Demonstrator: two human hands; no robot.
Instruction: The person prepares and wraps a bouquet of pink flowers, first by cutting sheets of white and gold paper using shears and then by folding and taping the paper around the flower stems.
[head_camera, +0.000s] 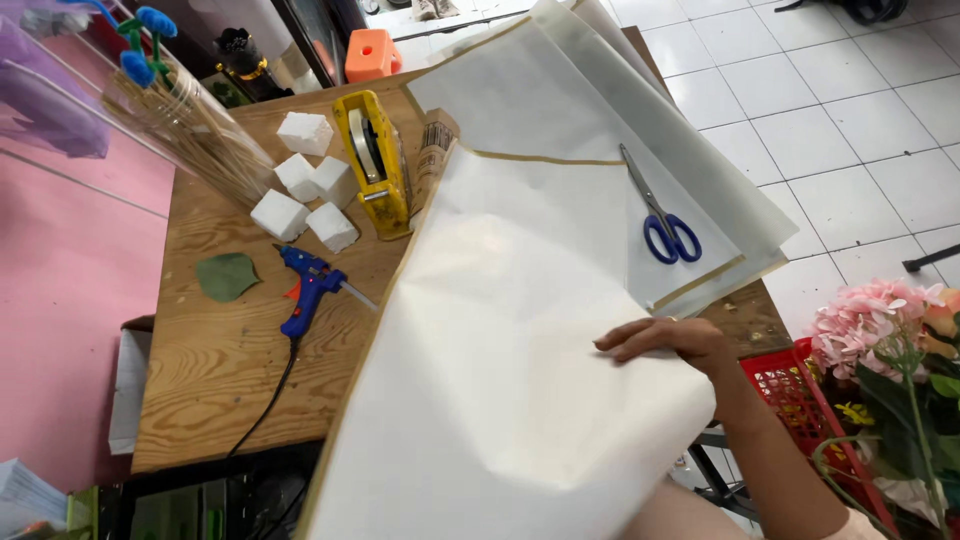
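My right hand (665, 340) lies on the right edge of a large cream paper sheet (500, 340). Its fingers point left along the top and the thumb is hidden, seemingly under the edge. The sheet covers the near right part of a wooden table (220, 370) and hangs off toward me. More cream sheets with gold borders (540, 100) lie beyond it. On them rest blue-handled scissors (662, 215), a short way past my hand. My left hand is out of view.
Left of the paper lie a blue glue gun (308, 285) with its black cord, a yellow tape dispenser (375, 160), several white foam cubes (305, 185), a green leaf (227, 275) and bundled wooden sticks (195, 135). Pink flowers (870, 320) and a red basket (800, 395) stand right.
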